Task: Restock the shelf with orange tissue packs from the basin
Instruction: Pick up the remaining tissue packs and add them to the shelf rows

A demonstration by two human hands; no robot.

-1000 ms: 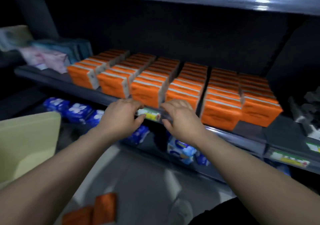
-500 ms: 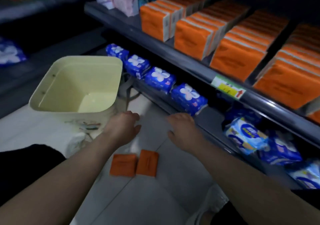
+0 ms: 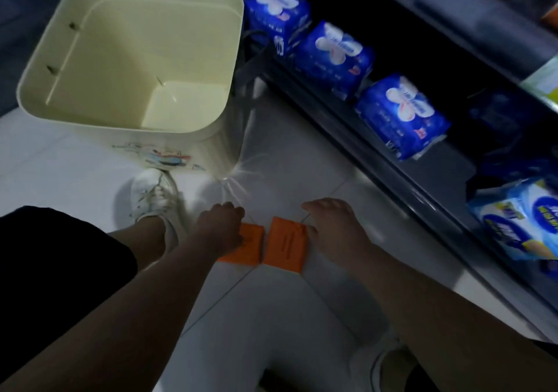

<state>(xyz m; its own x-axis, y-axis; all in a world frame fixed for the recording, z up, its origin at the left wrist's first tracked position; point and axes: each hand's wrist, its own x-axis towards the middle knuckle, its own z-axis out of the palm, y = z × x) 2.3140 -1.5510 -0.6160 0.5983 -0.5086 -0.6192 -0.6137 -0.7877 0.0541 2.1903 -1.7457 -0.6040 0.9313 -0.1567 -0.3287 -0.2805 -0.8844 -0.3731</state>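
- Head view: since half a second ago both hands have dropped to the floor (image 3: 271,316). The look has tilted down with them, so the upper shelf's orange rows are almost out of view.
- The two orange tissue packs lie flat and side by side on the floor, nearly touching, between the basin (image 3: 120,127) and the front edge of the lower shelf (image 3: 377,156). The basin itself looks empty.
- The left grip (image 3: 222,231) lies over the outer part of the left pack (image 3: 249,248), knuckles up. Its fingers are hidden beneath, so I cannot tell whether it has closed on the pack.
- The right grip (image 3: 332,225) is not yet closed. Its thumb touches the outer edge of the right pack (image 3: 285,248), and its fingers arch past the far corner.
- The packs are likely light, soft and film-wrapped, so somewhat slippery. Pinching each across its short sides, thumb opposite fingers, should hold without crushing.
- Blue packs (image 3: 332,56) line the lower shelf.
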